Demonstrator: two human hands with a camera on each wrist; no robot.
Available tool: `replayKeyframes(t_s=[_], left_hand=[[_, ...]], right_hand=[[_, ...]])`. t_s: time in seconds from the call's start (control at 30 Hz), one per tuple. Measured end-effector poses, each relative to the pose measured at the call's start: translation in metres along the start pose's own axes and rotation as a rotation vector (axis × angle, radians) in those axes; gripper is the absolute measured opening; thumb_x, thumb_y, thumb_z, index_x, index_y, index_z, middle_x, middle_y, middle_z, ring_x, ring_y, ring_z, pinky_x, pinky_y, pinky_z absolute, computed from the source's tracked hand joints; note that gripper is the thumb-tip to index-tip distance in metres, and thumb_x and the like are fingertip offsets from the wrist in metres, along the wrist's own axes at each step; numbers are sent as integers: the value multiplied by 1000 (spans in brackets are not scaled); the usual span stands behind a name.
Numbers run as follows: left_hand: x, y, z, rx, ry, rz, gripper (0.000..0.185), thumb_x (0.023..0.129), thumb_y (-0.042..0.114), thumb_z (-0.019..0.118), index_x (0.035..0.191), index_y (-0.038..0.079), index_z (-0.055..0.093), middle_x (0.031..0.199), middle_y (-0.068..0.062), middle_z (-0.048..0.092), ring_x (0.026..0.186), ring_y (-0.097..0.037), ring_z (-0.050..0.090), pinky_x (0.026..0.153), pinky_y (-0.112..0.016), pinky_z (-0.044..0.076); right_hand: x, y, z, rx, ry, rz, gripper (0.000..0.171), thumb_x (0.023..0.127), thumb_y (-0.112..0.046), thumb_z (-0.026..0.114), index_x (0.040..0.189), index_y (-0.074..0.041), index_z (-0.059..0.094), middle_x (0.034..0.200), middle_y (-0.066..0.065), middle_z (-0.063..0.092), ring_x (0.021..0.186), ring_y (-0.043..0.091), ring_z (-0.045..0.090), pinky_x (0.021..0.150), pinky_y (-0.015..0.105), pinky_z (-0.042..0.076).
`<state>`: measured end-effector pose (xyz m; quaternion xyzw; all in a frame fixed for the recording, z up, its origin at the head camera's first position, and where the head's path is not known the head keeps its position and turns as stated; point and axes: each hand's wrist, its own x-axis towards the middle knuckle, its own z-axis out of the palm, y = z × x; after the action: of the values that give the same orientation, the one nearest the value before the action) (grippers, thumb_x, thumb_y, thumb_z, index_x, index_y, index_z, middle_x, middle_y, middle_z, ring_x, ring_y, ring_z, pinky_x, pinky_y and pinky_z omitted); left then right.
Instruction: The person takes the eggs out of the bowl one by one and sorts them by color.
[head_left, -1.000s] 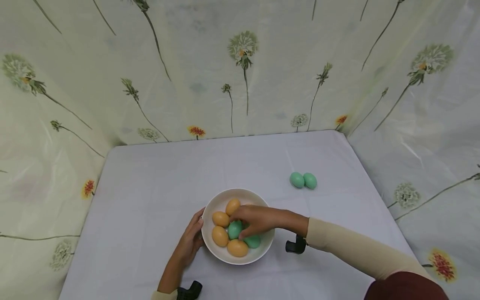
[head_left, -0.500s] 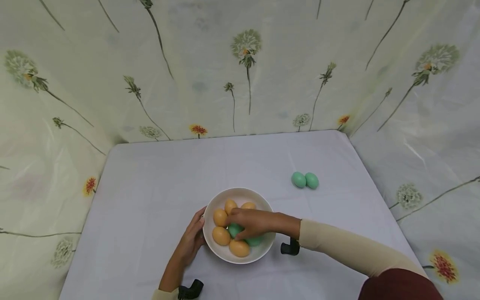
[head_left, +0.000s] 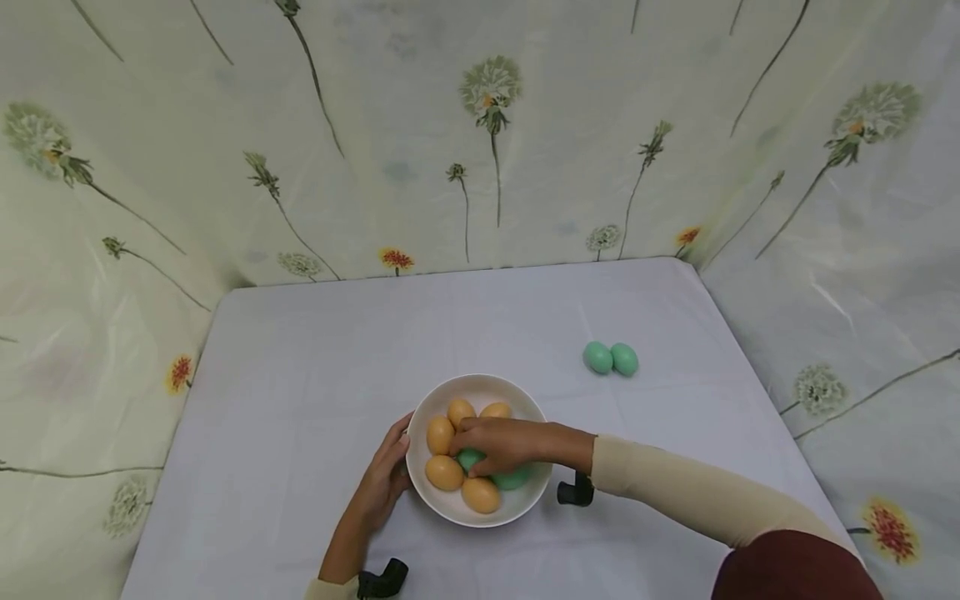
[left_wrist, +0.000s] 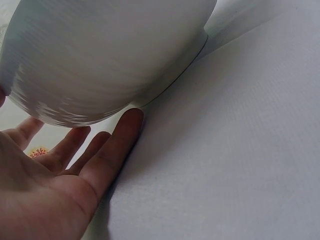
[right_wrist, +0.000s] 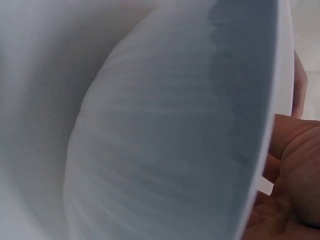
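Observation:
A white bowl (head_left: 480, 521) stands on the table, holding several orange eggs and green ones. My left hand (head_left: 381, 479) touches the bowl's left side from outside; in the left wrist view its fingers (left_wrist: 112, 155) reach fairly straight against the outer wall. Inside the bowl, my right hand (head_left: 501, 443) has thumb and fingers around a green egg (head_left: 469, 459); its fingertips are partly hidden. Under that hand shows a second green egg (head_left: 513, 477). Around them lie orange eggs, among them one at the front (head_left: 481, 495) and one at the left (head_left: 440, 435).
Two green eggs (head_left: 598, 357) lie side by side on the white-clothed table (head_left: 315, 375), behind and right of the bowl. A flower-printed curtain (head_left: 420, 125) surrounds the table's back and sides. Black wrist mounts (head_left: 576, 490) hang near the bowl.
My right hand has moved slightly left and deeper over the green eggs. An orange egg at the bowl's back has come into view. The left hand stays at the bowl.

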<state>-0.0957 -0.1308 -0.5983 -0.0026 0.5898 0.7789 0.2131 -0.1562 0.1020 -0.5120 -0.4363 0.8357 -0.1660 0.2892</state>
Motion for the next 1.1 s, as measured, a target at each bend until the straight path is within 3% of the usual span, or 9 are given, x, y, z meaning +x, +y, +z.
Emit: replayKeyframes(t_s=[0.5, 1.1], left_hand=[[-3, 0, 3, -4, 2, 9, 53, 107, 39, 36, 156, 22, 28, 163, -10, 25, 143, -33, 34, 93, -40, 50], [-3, -1, 2, 24, -14, 14, 52, 107, 40, 36, 156, 23, 29, 163, -10, 25, 143, -39, 35, 95, -42, 51]], right_hand=[[2, 2, 2, 16, 2, 16, 33, 86, -21, 79, 116, -16, 67, 112, -3, 59, 100, 7, 51, 93, 21, 44], [-11, 2, -6, 42, 43, -13, 35, 83, -15, 82, 115, -12, 69, 112, -1, 62, 101, 8, 53, 96, 23, 45]])
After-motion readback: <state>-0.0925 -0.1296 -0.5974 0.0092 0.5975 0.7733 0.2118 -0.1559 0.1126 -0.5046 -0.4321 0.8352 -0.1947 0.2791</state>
